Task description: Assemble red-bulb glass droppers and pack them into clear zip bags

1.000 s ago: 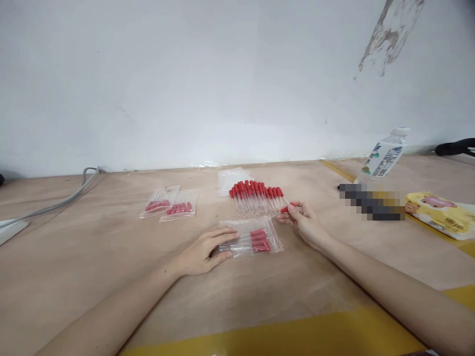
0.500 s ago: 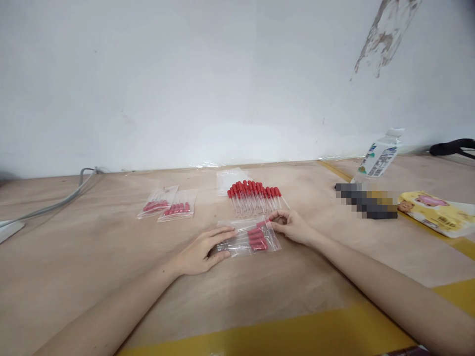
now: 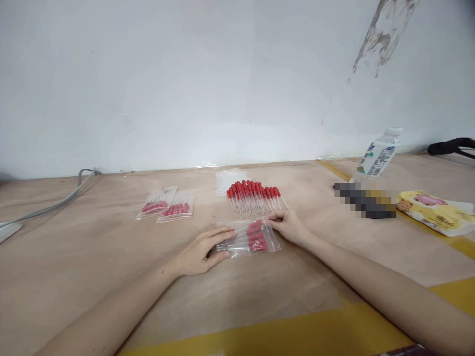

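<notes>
A clear zip bag (image 3: 272,242) lies flat in front of me, with several red-bulbed droppers (image 3: 257,236) inside, bulbs pointing right. My left hand (image 3: 204,251) rests on the bag's left end, fingers stretched out and thumb apart. At the upper right corner, thumb and fingers of my right hand (image 3: 287,226) are pinched together on the bag's edge, close to the topmost bulb. Just beyond the bag, a row of loose droppers (image 3: 254,195) lies with bulbs away from me.
Two filled zip bags (image 3: 176,208) lie to the left. Behind the loose droppers is a stack of flat clear bags (image 3: 230,179). A plastic bottle (image 3: 376,155), a pixelated dark object (image 3: 365,200) and a yellow packet (image 3: 434,212) are at right. A grey cable (image 3: 59,203) runs along the left.
The topmost dropper has moved left, farther into the bag, beside the other bulbs. My right fingers have come away from its bulb to the bag's edge. My left hand has stayed put.
</notes>
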